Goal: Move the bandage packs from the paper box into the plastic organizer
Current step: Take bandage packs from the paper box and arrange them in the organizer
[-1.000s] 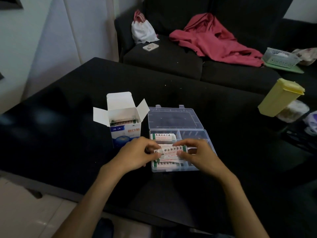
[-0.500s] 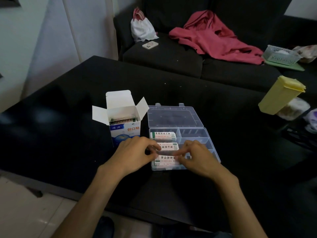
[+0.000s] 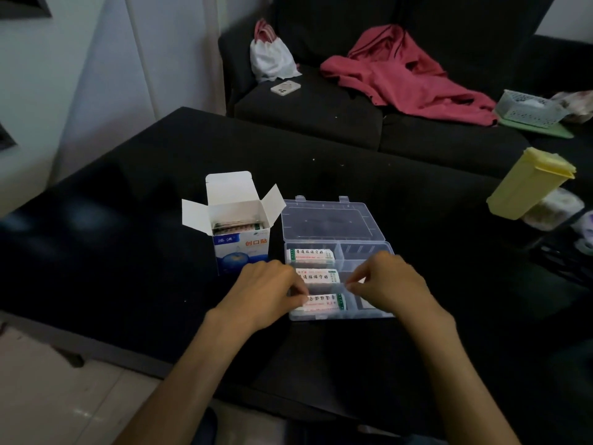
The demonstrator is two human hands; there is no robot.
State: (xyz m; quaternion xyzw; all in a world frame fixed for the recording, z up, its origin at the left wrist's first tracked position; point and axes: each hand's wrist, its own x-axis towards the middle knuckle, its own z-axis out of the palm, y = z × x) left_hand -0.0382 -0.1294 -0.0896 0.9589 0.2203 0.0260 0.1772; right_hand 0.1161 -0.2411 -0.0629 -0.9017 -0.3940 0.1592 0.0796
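A white and blue paper box [image 3: 236,248] stands open on the black table, with several bandage packs [image 3: 237,225] upright inside it. To its right lies the clear plastic organizer [image 3: 365,248] with its lid [image 3: 330,220] folded back. Its left column holds three bandage packs: far [image 3: 309,254], middle [image 3: 317,276] and near [image 3: 325,304]. My left hand [image 3: 266,292] curls its fingertips onto the left end of the near pack. My right hand [image 3: 386,284] hovers over the organizer's right compartments, thumb and forefinger pinched beside the packs' right ends with nothing visible between them.
A yellow lidded container [image 3: 529,187] leans at the table's right, over some pale items. Behind the table is a dark sofa [image 3: 308,120] with a red garment [image 3: 404,75], a white bag [image 3: 272,59], a phone [image 3: 285,87] and a small basket [image 3: 526,109].
The pack that both hands held over the organizer now lies in the middle compartment. My left hand shifted to the near pack, and my right hand drew back to the right.
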